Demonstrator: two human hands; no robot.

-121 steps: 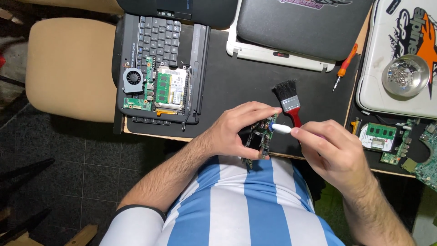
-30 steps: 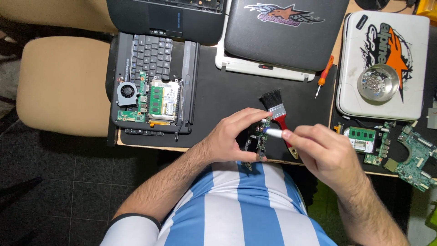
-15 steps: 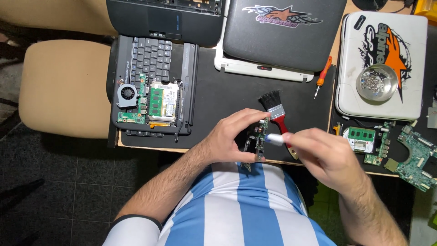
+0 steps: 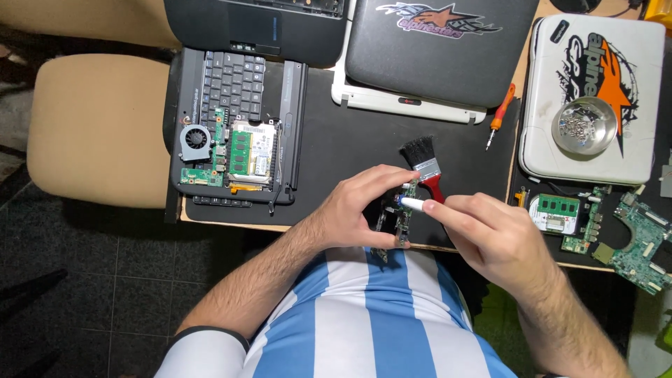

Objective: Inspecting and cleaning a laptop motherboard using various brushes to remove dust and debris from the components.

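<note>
Item: small green circuit board, held on edge above the near edge of the table, just over the person's lap. Left hand: fingers closed around the board's left side and top, thumb below, steadying it upright. Right hand: closed on a slim white applicator with a bluish tip, the tip touching the upper part of the board; whether it is a syringe or a pen cannot be told. Step judged in hand: dabbing or applying something at one spot on the board. The next move appears to call for a steady left-hand hold and fine, light travel of the tip across the board face, without pressing on the small parts. Adjacent: red-handled brush with black bristles, lying on the black mat just behind both hands, its handle partly hidden by them. Toward the left edge: opened laptop base with keyboard, fan and green memory modules exposed. Far edge: dark closed laptop stacked on a white one. Right of it: orange-handled screwdriver. Right side: white laptop lid carrying a metal dish of screws. Near right corner: loose green boards, well apart from the hands.
</note>
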